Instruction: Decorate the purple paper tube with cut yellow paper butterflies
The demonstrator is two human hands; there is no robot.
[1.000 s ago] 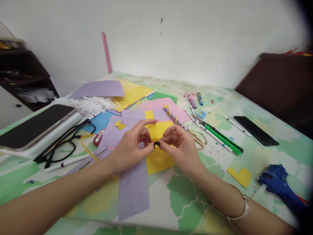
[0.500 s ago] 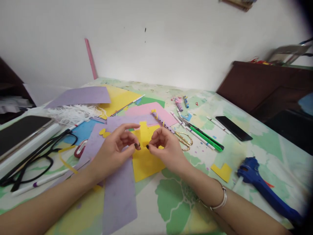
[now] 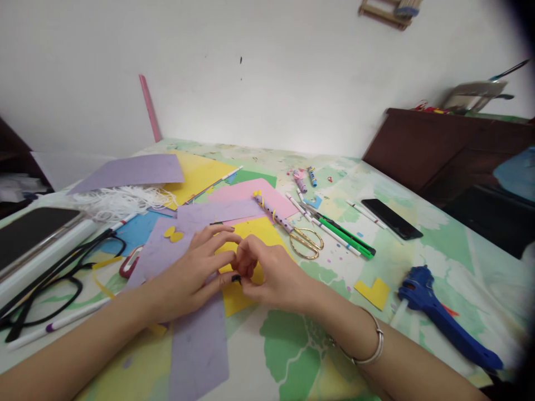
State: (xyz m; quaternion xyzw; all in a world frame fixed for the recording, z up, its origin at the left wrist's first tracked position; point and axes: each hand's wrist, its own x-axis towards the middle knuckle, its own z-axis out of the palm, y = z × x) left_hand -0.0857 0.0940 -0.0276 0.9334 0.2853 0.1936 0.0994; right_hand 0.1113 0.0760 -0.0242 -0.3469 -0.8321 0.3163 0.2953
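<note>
My left hand and my right hand meet over a square of yellow paper, fingertips touching. The right fingers are curled in a pinch where the yellow paper strip was; the fingers now hide that strip. Bent inward, the left fingers and thumb press against the right fingertips, and what lies between them is hidden. Under and beside the left hand lie purple paper pieces. Gold-handled scissors, their blades inside a dotted purple paper sleeve, rest beyond the right hand.
A green box cutter and a dark phone lie to the right. Nearer stands out a blue glue gun, beside a yellow paper scrap. On the left are black glasses, white string and another phone.
My hands have come together, the left fingers closing down against the right. The yellow strip, which stood between them, is now covered. The view has shifted slightly.
</note>
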